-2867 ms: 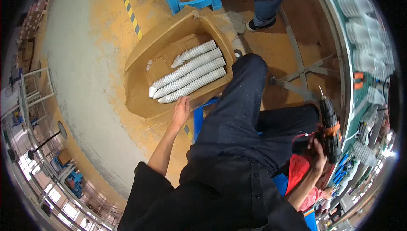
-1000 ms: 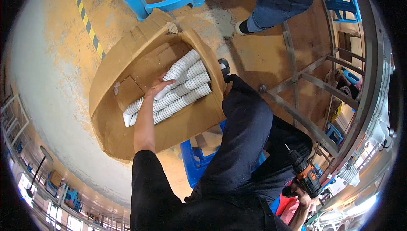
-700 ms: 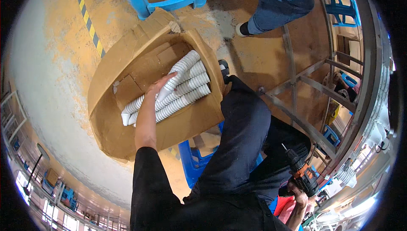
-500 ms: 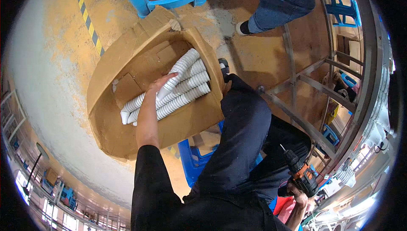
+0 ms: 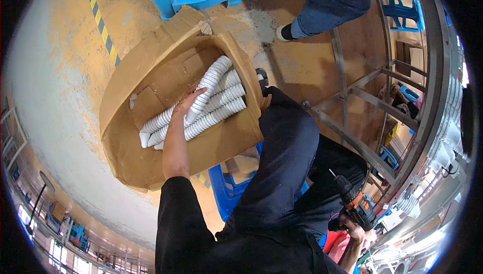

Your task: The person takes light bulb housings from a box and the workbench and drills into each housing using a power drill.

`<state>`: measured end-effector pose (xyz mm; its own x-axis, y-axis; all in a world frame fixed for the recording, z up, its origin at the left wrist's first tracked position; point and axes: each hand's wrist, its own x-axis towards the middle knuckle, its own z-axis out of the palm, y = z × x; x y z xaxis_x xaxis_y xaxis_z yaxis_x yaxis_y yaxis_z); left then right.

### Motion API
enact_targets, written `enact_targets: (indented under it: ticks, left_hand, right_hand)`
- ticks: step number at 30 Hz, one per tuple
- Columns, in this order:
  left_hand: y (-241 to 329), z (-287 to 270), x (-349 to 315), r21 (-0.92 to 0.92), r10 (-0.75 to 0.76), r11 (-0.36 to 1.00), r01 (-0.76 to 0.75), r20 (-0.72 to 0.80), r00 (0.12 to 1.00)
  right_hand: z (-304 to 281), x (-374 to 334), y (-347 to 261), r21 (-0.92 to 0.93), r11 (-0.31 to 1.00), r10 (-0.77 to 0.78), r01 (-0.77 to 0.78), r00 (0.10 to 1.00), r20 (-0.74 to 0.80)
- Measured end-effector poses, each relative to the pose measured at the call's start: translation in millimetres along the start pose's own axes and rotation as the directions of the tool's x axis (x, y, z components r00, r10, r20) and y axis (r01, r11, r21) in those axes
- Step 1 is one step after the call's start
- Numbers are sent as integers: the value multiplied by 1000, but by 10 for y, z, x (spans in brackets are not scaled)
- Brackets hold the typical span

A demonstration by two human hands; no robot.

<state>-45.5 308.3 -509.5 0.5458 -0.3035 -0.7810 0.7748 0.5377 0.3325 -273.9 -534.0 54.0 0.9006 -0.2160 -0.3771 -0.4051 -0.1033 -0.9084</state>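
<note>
Diagonally across the other stacks (image 5: 217,117) in a cardboard box (image 5: 231,141), a bowed stack of nested white cup-like pieces (image 5: 214,79) lies in my left hand (image 5: 187,103), fingers clamped near its lower end. Held only there, it could buckle or shed pieces from the top. My right hand (image 5: 353,229) grips a cordless drill (image 5: 359,206), whose exposed bit (image 5: 332,172) could snag my trousers (image 5: 289,148).
</note>
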Motion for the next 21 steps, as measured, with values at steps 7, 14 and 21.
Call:
enact_targets:
  ticks: [7,14,21]
  left_hand:
    - [118,-320,-639,46,148,988,-144,-87,985]
    - [221,-258,-597,299,67,954,-2,-207,976]
    - [449,-51,-382,495,44,866,74,-221,974]
  right_hand:
    - [3512,800,-1155,-705,682,315,-194,948,44]
    - [4047,963,-1345,-568,709,543,-418,838,60]
    - [3349,879,-1069,-713,623,519,-322,852,69]
